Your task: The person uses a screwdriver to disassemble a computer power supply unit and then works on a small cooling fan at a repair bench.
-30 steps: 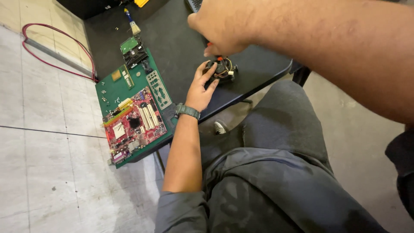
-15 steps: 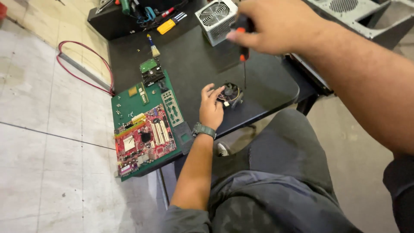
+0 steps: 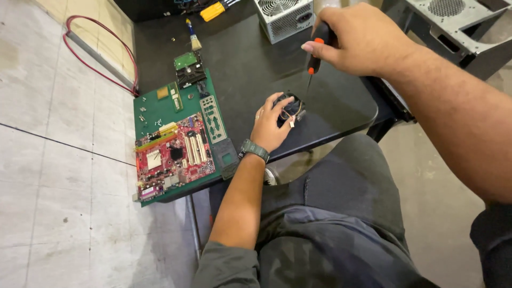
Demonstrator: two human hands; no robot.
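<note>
Your right hand (image 3: 362, 40) has its grip wrapped tight round the screwdriver (image 3: 316, 53), thumb and fingers pinching the black-and-orange handle, with the thin shaft pointing down and the tip hanging just above the fan (image 3: 290, 108), not touching it as far as I can tell. Your left hand (image 3: 272, 125) is cupped against the fan's near side, fingers curled on its edge, pinning it flat on the tabletop (image 3: 240, 69) near the front edge. I'd say keep that left hold low and firm so the fan doesn't spin or skate when you bear down, and keep your fingertips clear of the tip's path. Come straight down onto the screw head with the shaft upright, since a tilted tip will likely slip out and gouge the little wires (image 3: 294, 113) looped over the top. The red board (image 3: 173, 154) on its green mat (image 3: 160, 104) sits well off to the left, so it's out of elbow range.
</note>
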